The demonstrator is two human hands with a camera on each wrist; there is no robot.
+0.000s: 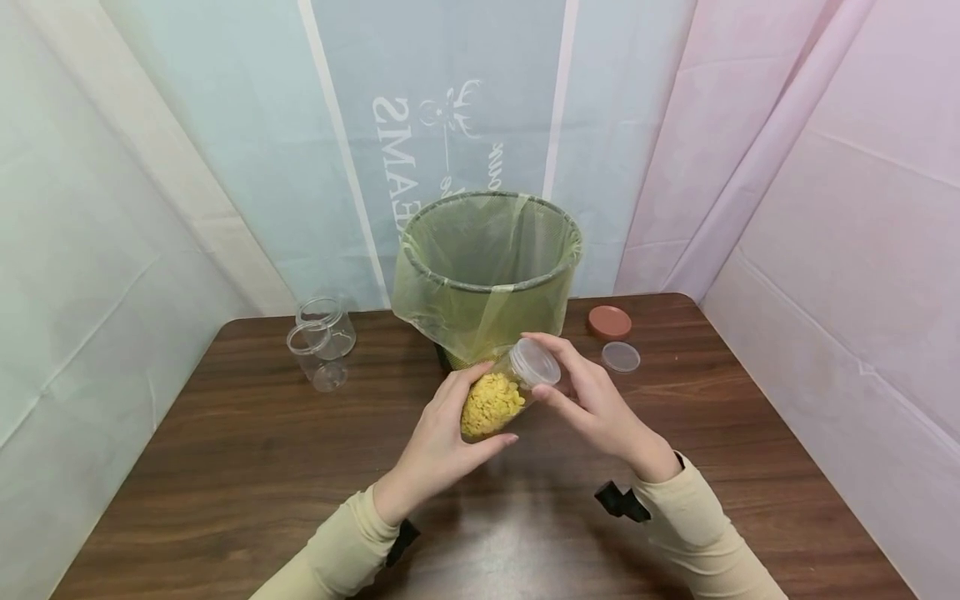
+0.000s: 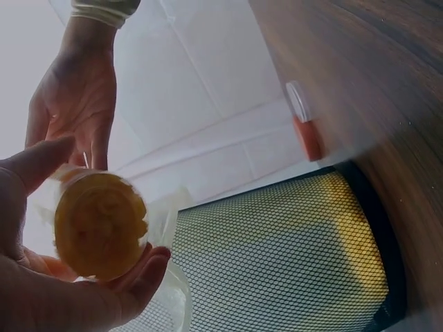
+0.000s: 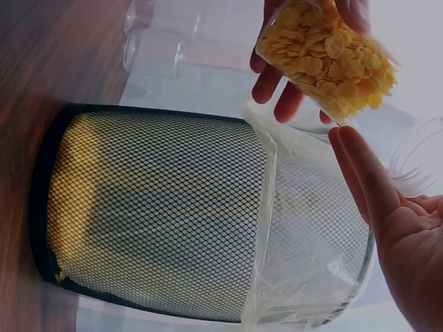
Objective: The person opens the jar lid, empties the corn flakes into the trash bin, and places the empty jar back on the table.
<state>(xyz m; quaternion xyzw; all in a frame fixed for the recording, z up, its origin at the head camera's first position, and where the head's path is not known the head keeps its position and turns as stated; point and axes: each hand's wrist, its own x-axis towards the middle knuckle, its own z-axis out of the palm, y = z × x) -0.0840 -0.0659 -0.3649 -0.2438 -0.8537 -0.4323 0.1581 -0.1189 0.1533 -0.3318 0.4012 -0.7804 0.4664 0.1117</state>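
Observation:
My left hand (image 1: 442,442) grips a clear jar (image 1: 491,407) part filled with yellow corn flakes (image 3: 325,59). The jar leans to the right, held in front of the mesh bin, and its base faces the camera in the left wrist view. A clear lid (image 1: 536,361) covers its upper end. My right hand (image 1: 600,408) has its thumb and forefinger on opposite edges of that lid. In the right wrist view the fingers (image 3: 374,183) of the right hand are nearly straight, their tips right at the jar's side.
Behind the jar stands a mesh bin (image 3: 159,214) lined with a pale yellow bag (image 1: 480,312). Two empty clear jars (image 1: 337,333) are at the table's back left. A reddish-brown lid (image 1: 610,322) and a clear disc (image 1: 621,357) lie right of the bin. Fabric walls (image 1: 847,250) surround the table.

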